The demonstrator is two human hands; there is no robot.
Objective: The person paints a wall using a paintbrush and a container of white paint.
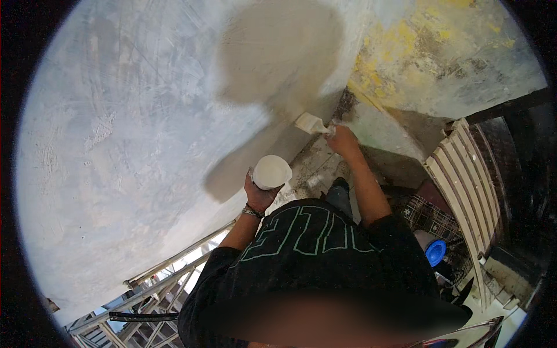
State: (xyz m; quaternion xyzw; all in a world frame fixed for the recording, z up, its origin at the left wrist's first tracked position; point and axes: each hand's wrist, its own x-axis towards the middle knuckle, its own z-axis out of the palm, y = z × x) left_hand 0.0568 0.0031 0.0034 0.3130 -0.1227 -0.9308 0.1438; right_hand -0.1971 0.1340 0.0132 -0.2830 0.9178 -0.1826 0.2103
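**While the left hand (262, 196) held a round white container (271, 172), the right hand (343, 141) gripped a flat, pale-bristled brush (312, 123) by a blotchy grey-white plastered wall (145, 116)**

From the head view, the left fingers were part-curled around the container's near side, holding it up beside the wall with its mouth toward the camera. The right fingers were closed on the brush's handle; its bristles pointed left at the wall's lower part, though whether they touched it could not be told. A broad dark shadow (281, 46) lay on the wall above both. Right of the person stood a cream slatted panel (464, 185), with a bright blue round rim (435, 253) near its lower end. At lower left ran a pale metal lattice frame (152, 298).
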